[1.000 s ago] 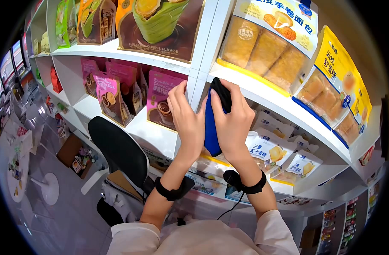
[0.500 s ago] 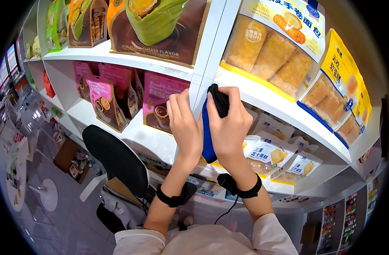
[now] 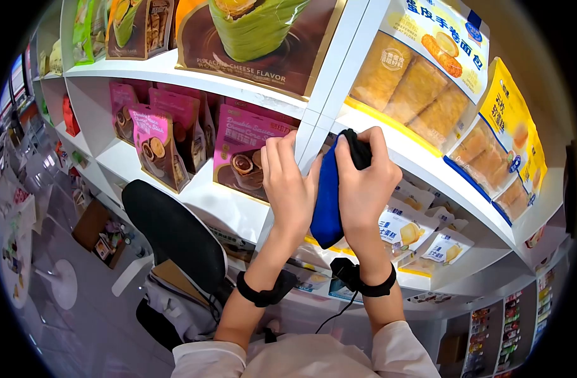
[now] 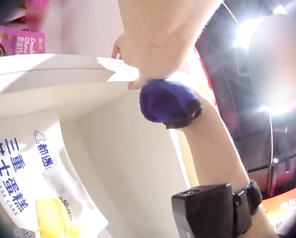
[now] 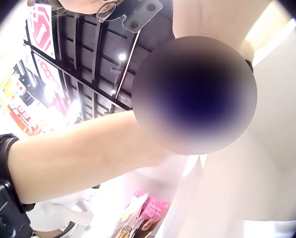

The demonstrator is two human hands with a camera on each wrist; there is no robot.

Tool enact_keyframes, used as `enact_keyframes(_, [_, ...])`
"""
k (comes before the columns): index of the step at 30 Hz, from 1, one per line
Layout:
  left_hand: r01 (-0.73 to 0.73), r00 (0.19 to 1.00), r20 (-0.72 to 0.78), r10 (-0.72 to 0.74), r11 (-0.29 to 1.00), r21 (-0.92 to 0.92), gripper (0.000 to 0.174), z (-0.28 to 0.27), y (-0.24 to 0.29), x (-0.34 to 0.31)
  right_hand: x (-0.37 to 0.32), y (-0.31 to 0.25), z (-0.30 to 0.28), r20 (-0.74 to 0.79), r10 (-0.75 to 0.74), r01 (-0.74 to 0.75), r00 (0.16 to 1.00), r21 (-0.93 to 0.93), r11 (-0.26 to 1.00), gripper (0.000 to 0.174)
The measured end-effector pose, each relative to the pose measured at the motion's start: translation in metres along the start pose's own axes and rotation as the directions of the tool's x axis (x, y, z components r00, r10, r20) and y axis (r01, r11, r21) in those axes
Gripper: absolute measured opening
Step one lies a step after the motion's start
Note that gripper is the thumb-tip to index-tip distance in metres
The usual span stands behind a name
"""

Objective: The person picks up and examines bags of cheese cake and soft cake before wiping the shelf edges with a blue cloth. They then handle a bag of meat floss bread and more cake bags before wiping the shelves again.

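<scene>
A folded blue and black cloth stands on edge between the hands, in front of the white upright divider. The right hand grips it, thumb on the near side and fingers bent over its black top. In the left wrist view the fuzzy blue end of the cloth sticks out below the hand. Close beside it on the left, the left hand rests at the divider's edge with its fingers extended, and its thumb points toward the cloth. A blurred disc covers the cloth in the right wrist view.
Pink pouches stand on the left shelf, with a large brown pouch above. Bread bags and yellow cake bags fill the upper right shelf. White cake bags sit below. A black chair stands at lower left.
Both hands and the cloth have shifted right and slightly down in the head view since half a second ago, while the shelves shifted too. The right hand keeps its grip on the cloth.
</scene>
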State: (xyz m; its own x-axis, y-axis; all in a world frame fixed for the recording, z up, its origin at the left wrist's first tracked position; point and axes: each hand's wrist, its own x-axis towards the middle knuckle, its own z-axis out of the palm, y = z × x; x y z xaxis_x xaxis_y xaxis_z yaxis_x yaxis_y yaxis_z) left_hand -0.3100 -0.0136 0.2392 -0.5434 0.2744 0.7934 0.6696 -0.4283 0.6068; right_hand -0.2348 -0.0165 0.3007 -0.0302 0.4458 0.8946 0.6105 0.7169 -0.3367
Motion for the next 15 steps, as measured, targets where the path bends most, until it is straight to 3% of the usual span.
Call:
enact_keyframes(3, [0.001, 1.0, 0.001, -0.001, 1.0, -0.013, 0.039, 0.001, 0.0, 0.0, 0.003, -0.005, 0.008, 0.016, -0.067, 0.066, 0.998, 0.005, 0.998, 0.019])
enact_keyframes(8, [-0.021, 1.0, 0.002, 0.021, 0.999, -0.033, 0.039, -0.001, -0.002, 0.001, 0.002, 0.003, -0.009, 0.008, 0.049, -0.049, 0.999, -0.009, 0.999, 0.019])
enact_keyframes(15, [-0.003, 1.0, 0.001, 0.003, 0.999, -0.039, 0.04, 0.0, 0.001, 0.001, 0.005, 0.0, 0.004, 0.02, -0.063, 0.064, 0.998, -0.031, 0.997, 0.018])
